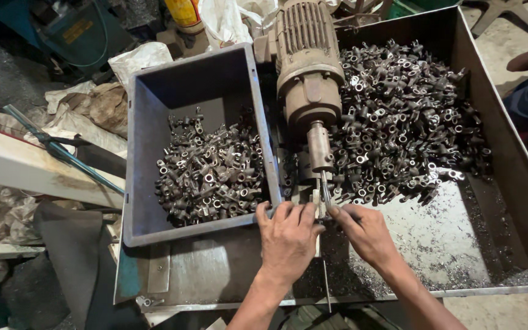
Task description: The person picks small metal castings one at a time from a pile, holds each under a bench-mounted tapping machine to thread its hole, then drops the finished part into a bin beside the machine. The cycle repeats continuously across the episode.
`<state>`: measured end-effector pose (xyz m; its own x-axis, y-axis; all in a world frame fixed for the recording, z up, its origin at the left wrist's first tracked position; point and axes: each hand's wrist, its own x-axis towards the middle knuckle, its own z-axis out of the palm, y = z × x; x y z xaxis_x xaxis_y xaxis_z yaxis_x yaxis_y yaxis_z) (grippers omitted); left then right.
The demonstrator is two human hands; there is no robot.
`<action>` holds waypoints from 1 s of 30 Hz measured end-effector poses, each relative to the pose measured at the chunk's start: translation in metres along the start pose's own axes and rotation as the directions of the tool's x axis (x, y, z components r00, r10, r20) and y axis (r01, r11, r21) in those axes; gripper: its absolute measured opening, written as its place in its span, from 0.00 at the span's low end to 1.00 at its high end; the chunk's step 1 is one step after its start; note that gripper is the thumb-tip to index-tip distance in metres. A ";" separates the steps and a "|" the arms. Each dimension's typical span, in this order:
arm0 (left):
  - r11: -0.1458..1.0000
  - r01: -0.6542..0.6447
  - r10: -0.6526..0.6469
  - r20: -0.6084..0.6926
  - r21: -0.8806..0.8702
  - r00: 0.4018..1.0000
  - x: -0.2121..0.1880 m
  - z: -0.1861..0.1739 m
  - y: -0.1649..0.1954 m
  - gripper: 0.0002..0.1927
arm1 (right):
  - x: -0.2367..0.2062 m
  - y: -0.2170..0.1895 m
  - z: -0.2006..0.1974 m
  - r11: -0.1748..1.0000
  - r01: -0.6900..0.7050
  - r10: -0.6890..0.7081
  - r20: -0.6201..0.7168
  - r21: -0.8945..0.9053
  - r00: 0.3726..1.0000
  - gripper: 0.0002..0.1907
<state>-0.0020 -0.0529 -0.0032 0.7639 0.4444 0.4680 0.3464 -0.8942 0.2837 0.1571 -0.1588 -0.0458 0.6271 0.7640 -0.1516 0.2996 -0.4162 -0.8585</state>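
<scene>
Part under both hands (325,229) hidden by fingers; motor (305,61) beyond them cut by top edge; grip undeterminable.

At top centre, behind the motor, a yellow container with a red label (183,11), only partly in view. Just right of it, a crumpled white plastic sack (224,21). At top left, a teal box with a small orange label (77,30), rectangular and tilted. Left of the grey bin, more crumpled sacks (102,104), white and brown, lying loose. No screens or signs in view.
</scene>
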 end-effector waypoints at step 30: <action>0.997 0.031 -0.028 0.032 -0.076 0.999 0.009 0.006 -0.003 0.11 | 0.008 -0.012 0.026 0.724 -0.217 0.154 0.154 0.654 0.976 0.31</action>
<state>0.0069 -0.0465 -0.0047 0.7706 0.4676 0.4331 0.3270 -0.8734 0.3610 0.1405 -0.1351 -0.0497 0.5470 0.7580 -0.3554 -0.3897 -0.1452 -0.9094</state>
